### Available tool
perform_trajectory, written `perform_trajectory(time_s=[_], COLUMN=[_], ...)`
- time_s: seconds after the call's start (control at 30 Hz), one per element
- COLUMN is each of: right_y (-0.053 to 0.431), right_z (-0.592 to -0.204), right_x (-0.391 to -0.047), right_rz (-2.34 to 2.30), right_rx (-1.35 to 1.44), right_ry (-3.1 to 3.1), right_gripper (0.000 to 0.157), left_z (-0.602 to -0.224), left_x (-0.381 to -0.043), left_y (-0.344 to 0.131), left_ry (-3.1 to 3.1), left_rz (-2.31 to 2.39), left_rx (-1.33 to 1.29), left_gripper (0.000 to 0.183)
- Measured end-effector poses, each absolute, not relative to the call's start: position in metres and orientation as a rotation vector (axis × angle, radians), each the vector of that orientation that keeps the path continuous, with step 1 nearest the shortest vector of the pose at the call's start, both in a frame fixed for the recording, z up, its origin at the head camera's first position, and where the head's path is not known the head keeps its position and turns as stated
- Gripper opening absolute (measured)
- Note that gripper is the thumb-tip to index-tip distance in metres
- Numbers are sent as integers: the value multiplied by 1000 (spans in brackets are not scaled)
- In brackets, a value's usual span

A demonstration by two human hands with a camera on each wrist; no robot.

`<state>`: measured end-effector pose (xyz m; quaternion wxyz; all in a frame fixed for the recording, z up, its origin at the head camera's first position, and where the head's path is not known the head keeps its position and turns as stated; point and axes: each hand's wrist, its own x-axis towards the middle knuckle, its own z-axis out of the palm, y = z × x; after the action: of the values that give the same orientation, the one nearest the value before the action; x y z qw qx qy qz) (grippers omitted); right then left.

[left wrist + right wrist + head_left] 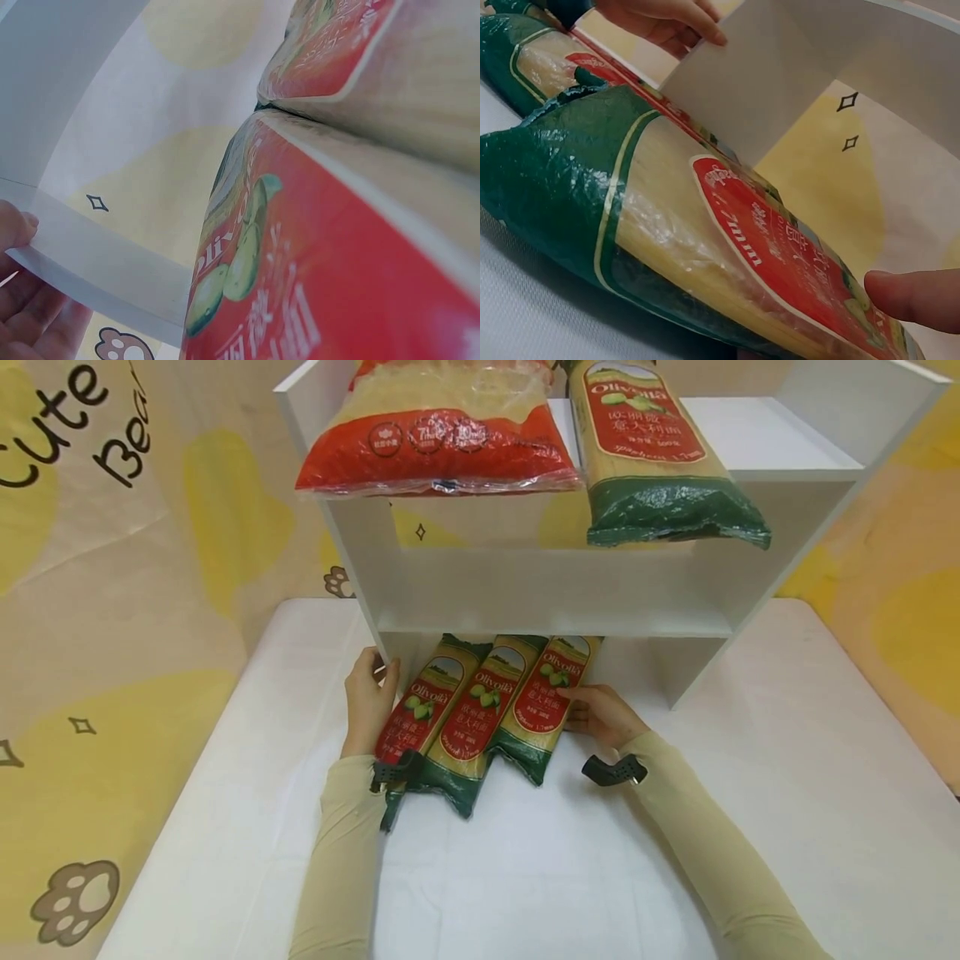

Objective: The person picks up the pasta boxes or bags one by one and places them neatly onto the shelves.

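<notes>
Three spaghetti bags with green ends and red labels lie side by side in the bottom opening of a white shelf: a left bag (422,703), a middle bag (480,702) and a right bag (542,706). My left hand (369,697) grips the front edge of the shelf's left side panel (97,262), thumb on one face and fingers on the other. At the right bag, my right hand (603,714) holds its right edge. Its thumb (915,300) lies over the label, while the other fingers are mostly hidden under the bag's side.
On the top board (772,435) lie a red-and-clear bag (442,443) and another spaghetti bag (652,443), both overhanging the front edge. A middle board (555,618) spans just above the lower bags. The shelf stands on a white-covered table (525,877).
</notes>
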<state>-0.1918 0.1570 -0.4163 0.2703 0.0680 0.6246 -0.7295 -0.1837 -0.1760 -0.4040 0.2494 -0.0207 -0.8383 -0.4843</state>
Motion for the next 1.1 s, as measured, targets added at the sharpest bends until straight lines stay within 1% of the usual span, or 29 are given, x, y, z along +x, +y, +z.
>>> perform_trajectory(time_s=[0.3,0.43,0.6,0.73,0.93,1.1], right_y=[147,144,147,155,167,166], right_z=[-417,-418,-421,-423,-422,-419], right_x=[-192,-192,-192,-190,-186,-184], right_rz=[-1986,-1985,-1972,-1945,-1873,-1834], right_rx=[287,334,304,256,221,231], right_ry=[1744,1786,1789,1804,1888,1944], right_gripper=[35,43,52,54,51,58], left_z=[-403,-403,-403,-403,-403,-404], left_x=[-184,-184,-183,-183,-184,-184], left_y=[-176,-176,-176,-174,-174,-175], left_ry=[-2285,-2285,-2285,-2278,-2271,-2270], left_rz=[-1338,-1339,-1332,-1340,-1340,-1325], left_rx=[-73,-73,-63,-74,-68,-59], left_gripper=[22,23,21,19,19,20])
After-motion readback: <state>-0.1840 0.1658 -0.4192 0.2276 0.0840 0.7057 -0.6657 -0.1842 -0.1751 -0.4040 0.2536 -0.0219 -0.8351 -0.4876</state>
